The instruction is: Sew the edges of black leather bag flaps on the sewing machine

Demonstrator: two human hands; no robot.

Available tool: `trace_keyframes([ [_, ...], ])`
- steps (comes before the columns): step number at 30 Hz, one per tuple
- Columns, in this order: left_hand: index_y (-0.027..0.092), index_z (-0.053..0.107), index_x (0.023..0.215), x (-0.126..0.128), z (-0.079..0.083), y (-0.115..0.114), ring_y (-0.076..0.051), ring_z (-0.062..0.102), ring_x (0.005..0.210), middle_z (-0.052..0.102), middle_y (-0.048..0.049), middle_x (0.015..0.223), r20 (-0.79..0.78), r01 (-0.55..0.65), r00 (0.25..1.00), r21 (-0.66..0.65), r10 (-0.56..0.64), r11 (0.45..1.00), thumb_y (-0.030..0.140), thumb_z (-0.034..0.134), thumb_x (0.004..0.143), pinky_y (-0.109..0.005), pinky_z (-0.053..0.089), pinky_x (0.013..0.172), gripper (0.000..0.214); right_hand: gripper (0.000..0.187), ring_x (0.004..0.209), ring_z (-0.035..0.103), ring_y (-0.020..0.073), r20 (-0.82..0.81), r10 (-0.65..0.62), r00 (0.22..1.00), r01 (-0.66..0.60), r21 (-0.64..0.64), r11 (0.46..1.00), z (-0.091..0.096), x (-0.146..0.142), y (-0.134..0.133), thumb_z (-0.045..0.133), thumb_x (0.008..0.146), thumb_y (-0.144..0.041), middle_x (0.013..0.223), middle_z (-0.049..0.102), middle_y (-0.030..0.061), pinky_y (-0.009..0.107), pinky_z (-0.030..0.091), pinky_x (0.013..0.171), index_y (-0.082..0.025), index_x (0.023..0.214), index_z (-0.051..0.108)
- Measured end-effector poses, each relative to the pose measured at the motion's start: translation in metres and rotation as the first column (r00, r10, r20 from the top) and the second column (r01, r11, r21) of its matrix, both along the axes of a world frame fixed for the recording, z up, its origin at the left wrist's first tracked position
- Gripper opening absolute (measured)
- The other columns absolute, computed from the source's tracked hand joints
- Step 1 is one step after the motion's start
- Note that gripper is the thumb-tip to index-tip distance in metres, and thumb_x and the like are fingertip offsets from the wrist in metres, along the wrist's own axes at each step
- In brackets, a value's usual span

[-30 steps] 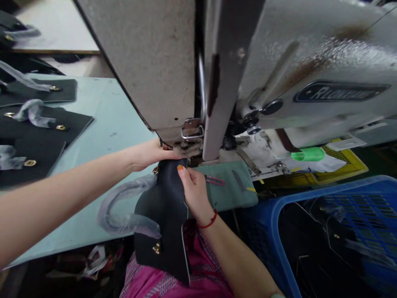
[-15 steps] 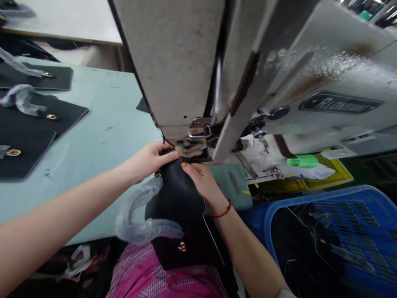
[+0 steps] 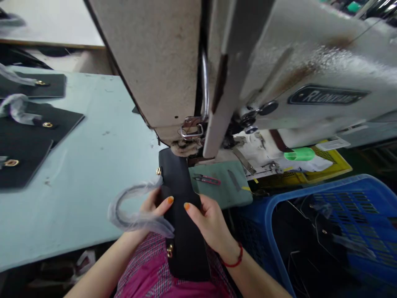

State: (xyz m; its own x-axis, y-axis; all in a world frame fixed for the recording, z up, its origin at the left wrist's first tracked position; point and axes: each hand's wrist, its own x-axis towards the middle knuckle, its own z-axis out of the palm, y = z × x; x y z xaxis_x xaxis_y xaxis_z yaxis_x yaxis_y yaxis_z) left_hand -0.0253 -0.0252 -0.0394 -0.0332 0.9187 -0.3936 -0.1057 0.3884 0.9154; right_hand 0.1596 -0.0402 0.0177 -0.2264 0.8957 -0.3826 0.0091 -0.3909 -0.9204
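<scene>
A long black bag panel (image 3: 182, 182) runs from under the head of the sewing machine (image 3: 161, 74) down to my lap. My left hand (image 3: 156, 203) grips its left edge, thumb on top and fingers underneath. Opposite, my right hand (image 3: 209, 217) pinches the right edge the same way. A curved handle in clear plastic wrap (image 3: 124, 207) joins the panel's left side at two gold rings and loops over my left hand. The panel's upper end lies beside the presser foot area, where the needle is hidden by the machine head.
More black panels (image 3: 21, 145) with wrapped handles lie on the pale green table (image 3: 102, 174) at left. Thread snippers (image 3: 207, 179) rest on the machine bed. At right stand a blue basket (image 3: 269, 215) holding black pieces and a yellow crate (image 3: 338, 176).
Both hands have slid down the panel toward me, away from the machine head. The panel has turned straighter, and the snippers have come into full view.
</scene>
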Motion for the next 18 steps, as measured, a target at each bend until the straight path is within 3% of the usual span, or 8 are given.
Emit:
trace_keyframes([
  [3,0.017,0.061,0.108,0.017,0.014,0.005,-0.032,0.072,0.086,0.074,-0.011,0.096,0.145,-0.006,0.989,-0.162,0.029,0.987,0.049,0.081,0.063,-0.039,0.06,0.074,0.059,0.027,0.069,0.052,0.0121,0.087,-0.08,0.993,0.075,0.063,0.995,-0.003,-0.008,-0.011,0.058,0.089,-0.04,0.081,0.061,0.0027,0.021,0.04,0.059,-0.014,0.092,0.063],
  [6,0.017,0.061,0.102,0.02,0.023,0.008,-0.028,0.073,0.073,0.075,-0.0072,0.088,0.18,-0.077,0.977,-0.188,0.112,0.979,0.043,0.085,0.06,-0.033,0.061,0.062,0.054,0.027,0.069,0.056,0.0128,0.154,-0.087,0.984,0.067,0.135,0.989,-0.004,-0.008,-0.013,0.06,0.089,-0.041,0.08,0.064,0.0025,0.021,0.041,0.06,-0.015,0.095,0.064],
  [13,0.019,0.062,0.097,0.017,0.028,0.006,-0.027,0.073,0.083,0.074,-0.0073,0.098,-0.012,-0.159,0.987,-0.157,0.159,0.975,0.038,0.087,0.059,-0.03,0.062,0.064,0.049,0.026,0.076,0.06,0.0131,0.179,-0.094,0.979,0.052,0.229,0.972,-0.004,-0.004,-0.014,0.058,0.092,-0.042,0.085,0.067,0.0029,0.021,0.042,0.064,-0.017,0.095,0.064],
  [18,0.018,0.064,0.099,0.015,0.032,0.008,-0.03,0.073,0.083,0.074,-0.0103,0.091,-0.16,-0.154,0.979,-0.189,0.125,0.97,0.042,0.086,0.059,-0.033,0.063,0.063,0.052,0.034,0.061,0.047,0.0084,0.244,-0.114,0.963,0.043,0.281,0.959,-0.007,-0.004,-0.012,0.054,0.093,-0.043,0.067,0.055,-0.0013,0.019,0.033,0.056,-0.015,0.074,0.057],
])
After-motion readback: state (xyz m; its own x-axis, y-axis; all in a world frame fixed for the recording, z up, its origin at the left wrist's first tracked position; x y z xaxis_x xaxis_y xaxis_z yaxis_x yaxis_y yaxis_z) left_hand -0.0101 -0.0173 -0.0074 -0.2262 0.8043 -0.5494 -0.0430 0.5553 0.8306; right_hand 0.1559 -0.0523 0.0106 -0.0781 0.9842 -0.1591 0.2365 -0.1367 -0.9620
